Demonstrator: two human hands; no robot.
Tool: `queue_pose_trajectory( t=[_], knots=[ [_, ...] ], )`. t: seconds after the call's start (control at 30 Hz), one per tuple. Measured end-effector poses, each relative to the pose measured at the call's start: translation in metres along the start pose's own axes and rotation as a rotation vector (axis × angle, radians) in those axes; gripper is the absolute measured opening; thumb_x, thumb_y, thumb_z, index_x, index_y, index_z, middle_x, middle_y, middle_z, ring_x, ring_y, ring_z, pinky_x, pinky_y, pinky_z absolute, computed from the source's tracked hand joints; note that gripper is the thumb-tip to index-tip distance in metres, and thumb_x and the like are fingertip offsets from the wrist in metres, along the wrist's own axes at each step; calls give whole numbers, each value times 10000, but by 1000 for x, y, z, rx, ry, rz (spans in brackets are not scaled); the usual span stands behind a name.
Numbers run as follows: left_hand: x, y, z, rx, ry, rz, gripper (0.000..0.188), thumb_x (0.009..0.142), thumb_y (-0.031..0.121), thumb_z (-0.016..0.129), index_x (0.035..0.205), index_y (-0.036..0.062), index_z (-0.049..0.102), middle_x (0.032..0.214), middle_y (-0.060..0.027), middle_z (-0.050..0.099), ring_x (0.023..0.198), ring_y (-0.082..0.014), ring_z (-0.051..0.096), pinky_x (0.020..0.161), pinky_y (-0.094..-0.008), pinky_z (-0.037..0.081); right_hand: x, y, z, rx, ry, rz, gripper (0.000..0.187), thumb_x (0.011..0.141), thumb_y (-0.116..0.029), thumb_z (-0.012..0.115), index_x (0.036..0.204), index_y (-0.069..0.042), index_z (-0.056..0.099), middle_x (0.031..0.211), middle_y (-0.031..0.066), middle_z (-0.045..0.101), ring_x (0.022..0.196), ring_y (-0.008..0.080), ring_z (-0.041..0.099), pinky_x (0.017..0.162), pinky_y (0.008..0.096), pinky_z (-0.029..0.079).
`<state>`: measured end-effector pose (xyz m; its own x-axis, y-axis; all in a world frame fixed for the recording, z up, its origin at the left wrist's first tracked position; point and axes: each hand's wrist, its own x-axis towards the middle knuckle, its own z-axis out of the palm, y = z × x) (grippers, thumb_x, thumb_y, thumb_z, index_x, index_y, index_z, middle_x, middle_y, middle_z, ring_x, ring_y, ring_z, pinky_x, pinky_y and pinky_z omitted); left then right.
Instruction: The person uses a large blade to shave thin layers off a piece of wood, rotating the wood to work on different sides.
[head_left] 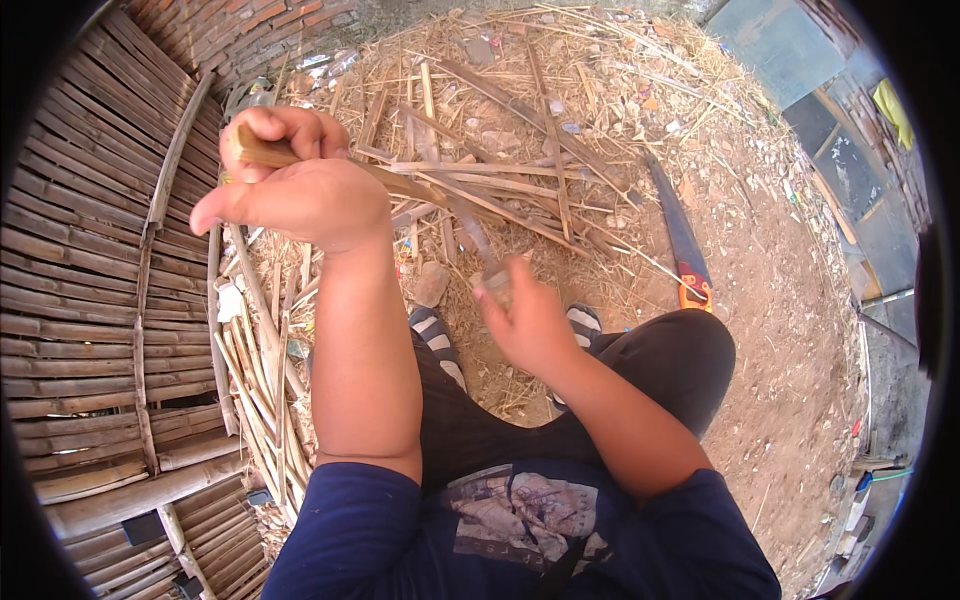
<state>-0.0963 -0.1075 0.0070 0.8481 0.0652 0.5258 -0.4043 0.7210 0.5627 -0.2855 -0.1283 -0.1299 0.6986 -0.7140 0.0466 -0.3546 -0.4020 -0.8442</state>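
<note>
My left hand [320, 195] is raised at the upper left, its fingers curled round a bamboo strip [400, 184]. One pale end of the strip sticks out past the fingers; the rest slants down to the right over the litter. My right hand [530, 322], lower and nearer my body, is closed round the handle of a knife [474, 232]. Motion blurs the blade, which points up toward the strip. Whether blade and strip touch, I cannot tell.
Beyond my hands lies a heap of bamboo pieces [500, 172] on straw-strewn soil. A handsaw [680, 235] with an orange and red handle lies to the right. A bamboo slat wall [80, 280] stands left, with long poles [262, 390] beside it. My sandalled feet [437, 340] are below.
</note>
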Motion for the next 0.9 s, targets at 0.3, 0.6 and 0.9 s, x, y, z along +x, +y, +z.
queue_pose_trajectory(
  t=[0.3,0.6,0.9],
  knots=[
    [-10,4,10,161,-259,14,672,996,706,160,880,104,435,683,-24,406,563,-149,368,543,-275,333,9,49,-8,-13,-46,110,421,902,-348,687,1050,33,587,770,207,651,750,384,653,704,473,489],
    [-24,41,39,42,-333,-39,497,1043,521,388,859,66,466,663,-27,403,550,-122,362,503,-267,294,-5,-1,-82,222,104,-64,376,904,-299,704,1098,10,616,801,170,672,740,300,661,702,420,487],
    [-30,17,70,361,-324,64,624,1047,587,338,691,79,399,589,-16,399,501,-100,359,466,-256,279,-6,37,-36,-47,17,84,410,890,-270,697,1139,28,566,835,225,675,809,362,691,725,436,526]
  ],
)
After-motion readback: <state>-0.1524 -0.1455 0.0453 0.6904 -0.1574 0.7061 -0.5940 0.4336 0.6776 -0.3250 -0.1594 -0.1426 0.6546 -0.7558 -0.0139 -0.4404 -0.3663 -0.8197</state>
